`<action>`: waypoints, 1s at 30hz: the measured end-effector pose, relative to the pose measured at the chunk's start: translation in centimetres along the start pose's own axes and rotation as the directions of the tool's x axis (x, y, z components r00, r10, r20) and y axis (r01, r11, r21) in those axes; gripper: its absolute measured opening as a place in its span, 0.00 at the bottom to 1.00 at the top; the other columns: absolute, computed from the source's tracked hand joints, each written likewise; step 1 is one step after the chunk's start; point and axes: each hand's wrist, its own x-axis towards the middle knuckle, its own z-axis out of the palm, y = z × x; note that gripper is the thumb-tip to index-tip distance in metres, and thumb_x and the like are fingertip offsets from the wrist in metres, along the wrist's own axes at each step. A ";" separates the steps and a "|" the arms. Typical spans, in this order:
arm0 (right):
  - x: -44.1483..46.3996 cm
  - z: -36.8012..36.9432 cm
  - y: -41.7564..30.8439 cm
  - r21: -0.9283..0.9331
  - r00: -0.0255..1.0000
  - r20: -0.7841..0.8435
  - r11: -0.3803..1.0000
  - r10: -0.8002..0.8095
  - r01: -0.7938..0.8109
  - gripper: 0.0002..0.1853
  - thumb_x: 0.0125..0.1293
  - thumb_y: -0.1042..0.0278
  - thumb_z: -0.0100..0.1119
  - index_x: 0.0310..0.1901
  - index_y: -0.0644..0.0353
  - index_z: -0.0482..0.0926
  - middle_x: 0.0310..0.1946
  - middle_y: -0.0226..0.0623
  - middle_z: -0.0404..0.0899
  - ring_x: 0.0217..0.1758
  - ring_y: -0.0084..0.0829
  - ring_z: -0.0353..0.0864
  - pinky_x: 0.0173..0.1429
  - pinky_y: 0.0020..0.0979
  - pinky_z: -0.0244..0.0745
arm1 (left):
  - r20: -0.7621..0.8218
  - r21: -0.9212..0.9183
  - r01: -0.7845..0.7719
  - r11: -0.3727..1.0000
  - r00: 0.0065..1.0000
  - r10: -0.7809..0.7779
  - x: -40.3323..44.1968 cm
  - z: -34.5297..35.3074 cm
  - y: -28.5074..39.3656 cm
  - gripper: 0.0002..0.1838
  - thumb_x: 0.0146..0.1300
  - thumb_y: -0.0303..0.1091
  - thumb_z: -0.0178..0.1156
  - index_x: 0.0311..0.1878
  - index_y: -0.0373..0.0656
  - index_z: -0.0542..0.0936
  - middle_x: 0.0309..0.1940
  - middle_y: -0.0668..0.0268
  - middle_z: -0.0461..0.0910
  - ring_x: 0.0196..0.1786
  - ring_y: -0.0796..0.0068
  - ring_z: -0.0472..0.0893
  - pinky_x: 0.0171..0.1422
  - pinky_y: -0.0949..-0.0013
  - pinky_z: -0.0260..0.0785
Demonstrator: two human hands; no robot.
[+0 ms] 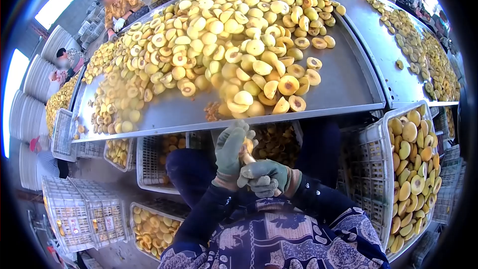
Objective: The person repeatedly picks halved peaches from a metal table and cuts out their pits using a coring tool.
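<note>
My left hand, in a grey-green glove, is raised just below the table's front edge. Its fingers are closed on a yellow stone-fruit half, mostly hidden by the glove. My right hand, also gloved, is closed right beside it. A slim light-brown tool runs from this fist to the fruit; its tip cannot be seen. Beyond both hands, a large heap of yellow fruit halves covers much of the metal table. Some halves show brown stones or hollows.
A crate of fruit halves stands to my right. More crates sit under the table and at lower left. Small brown stones lie near the table edge. Another person works across at upper left; a second table holds more fruit.
</note>
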 end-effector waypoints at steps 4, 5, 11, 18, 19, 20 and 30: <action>0.7 -0.8 1.6 0.237 0.967 0.215 0.968 -0.137 0.084 0.16 0.74 0.65 0.44 0.46 0.70 0.76 0.13 0.20 0.64 0.10 0.15 0.60 0.14 0.17 0.60 | -0.020 0.267 -0.338 0.902 0.934 0.356 -0.2 0.7 0.1 0.12 0.66 0.31 0.59 0.52 0.40 0.79 0.43 0.63 0.81 0.44 0.72 0.82 0.45 0.66 0.79; 0.7 -0.7 1.7 0.252 0.962 0.222 0.962 -0.159 0.101 0.16 0.74 0.65 0.44 0.47 0.71 0.75 0.12 0.20 0.65 0.10 0.15 0.61 0.15 0.18 0.63 | 0.028 0.222 -0.409 0.885 0.910 0.414 1.9 -2.1 0.1 0.11 0.66 0.30 0.59 0.51 0.40 0.79 0.44 0.62 0.81 0.45 0.73 0.82 0.44 0.67 0.78; 0.3 -1.4 -0.3 -0.036 0.927 -0.323 0.981 -0.193 0.192 0.14 0.70 0.63 0.50 0.43 0.67 0.75 0.13 0.22 0.64 0.10 0.18 0.61 0.16 0.20 0.64 | -0.082 0.924 -0.187 0.333 0.755 0.650 4.5 -10.3 11.8 0.11 0.59 0.34 0.66 0.40 0.37 0.80 0.45 0.56 0.80 0.42 0.70 0.80 0.48 0.71 0.74; 1.9 -4.6 -1.6 -0.248 0.696 -0.631 0.939 -0.344 0.239 0.08 0.62 0.64 0.61 0.35 0.59 0.75 0.18 0.31 0.71 0.13 0.22 0.66 0.17 0.25 0.63 | 0.706 0.708 -0.623 -0.332 0.641 0.301 9.5 -2.4 6.9 0.18 0.58 0.38 0.66 0.51 0.45 0.80 0.49 0.58 0.80 0.52 0.57 0.78 0.58 0.59 0.71; 1.7 -4.1 -1.7 -0.292 0.695 -0.623 0.931 -0.360 0.220 0.08 0.62 0.65 0.62 0.34 0.58 0.75 0.19 0.30 0.72 0.13 0.23 0.67 0.17 0.25 0.63 | 0.743 0.669 -0.681 -0.299 0.605 0.286 10.0 -0.2 5.5 0.21 0.56 0.42 0.67 0.52 0.46 0.80 0.48 0.58 0.80 0.52 0.57 0.79 0.59 0.57 0.71; 1.3 -3.7 -1.6 -0.332 0.693 -0.618 0.922 -0.372 0.199 0.07 0.61 0.65 0.63 0.33 0.56 0.75 0.19 0.29 0.72 0.14 0.24 0.68 0.17 0.26 0.64 | 0.735 0.668 -0.621 -0.411 0.637 0.232 10.2 1.3 4.2 0.23 0.55 0.46 0.67 0.53 0.49 0.80 0.49 0.59 0.80 0.52 0.58 0.79 0.60 0.57 0.70; 0.9 -2.2 -1.9 -0.827 0.545 -0.415 0.552 -0.729 0.108 0.14 0.65 0.55 0.59 0.44 0.56 0.75 0.27 0.38 0.80 0.28 0.36 0.81 0.36 0.36 0.77 | 0.215 0.391 -0.162 0.906 0.973 0.081 11.5 -0.4 2.6 0.21 0.68 0.41 0.54 0.56 0.35 0.74 0.43 0.62 0.80 0.41 0.72 0.81 0.46 0.71 0.76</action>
